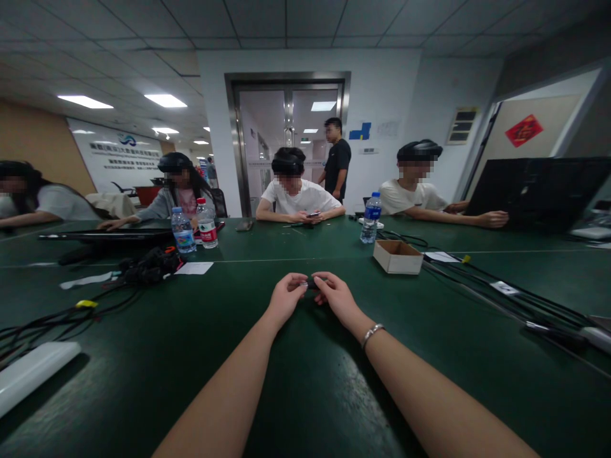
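Both of my hands meet over the middle of the green table [229,343]. Between their fingertips is a small dark object [312,283], mostly covered by the fingers, so its kind does not show. My left hand [286,298] pinches its left end, the fingers bent and pressed together. From the right, my right hand [338,298] grips the other end with thumb and fingers. A silver bracelet [372,335] circles my right wrist.
An open cardboard box [397,262] stands right of my hands, near a water bottle [371,219]. Black cables [506,286] run along the right, more at left beside a white power strip [38,375]. Two bottles [184,232] stand back left. Several people sit across the table.
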The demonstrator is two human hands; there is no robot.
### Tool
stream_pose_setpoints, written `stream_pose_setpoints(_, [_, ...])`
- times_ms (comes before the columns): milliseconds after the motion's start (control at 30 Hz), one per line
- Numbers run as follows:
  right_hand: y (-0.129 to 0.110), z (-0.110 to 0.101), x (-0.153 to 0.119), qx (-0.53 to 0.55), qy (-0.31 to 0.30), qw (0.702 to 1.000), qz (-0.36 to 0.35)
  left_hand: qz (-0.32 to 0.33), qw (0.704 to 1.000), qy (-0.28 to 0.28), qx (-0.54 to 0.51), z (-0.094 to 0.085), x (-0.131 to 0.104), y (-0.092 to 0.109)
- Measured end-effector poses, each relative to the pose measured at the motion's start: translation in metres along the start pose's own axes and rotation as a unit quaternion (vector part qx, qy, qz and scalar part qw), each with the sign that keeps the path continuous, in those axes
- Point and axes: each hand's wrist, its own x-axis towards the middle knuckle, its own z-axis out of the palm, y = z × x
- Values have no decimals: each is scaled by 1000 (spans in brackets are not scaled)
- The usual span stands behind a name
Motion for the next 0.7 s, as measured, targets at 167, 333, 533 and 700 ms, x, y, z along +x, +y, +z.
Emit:
stream_pose_setpoints(167, [2, -1, 1, -4, 1, 1000, -1, -35, 999, 17, -26, 2, 4, -3])
stream_pose_setpoints(333, [4, 0, 1, -9, 4, 1000, -6, -68, 997, 19, -19, 5, 8, -6])
stream_pose_setpoints(533, [2, 0, 0, -15, 2, 1000, -9, -70, 998, 6, 1, 6, 7, -5])
stream_pose_setpoints(700, [3, 0, 1, -15, 2, 1000, -10, -45, 999, 10, -8, 6, 5, -5])
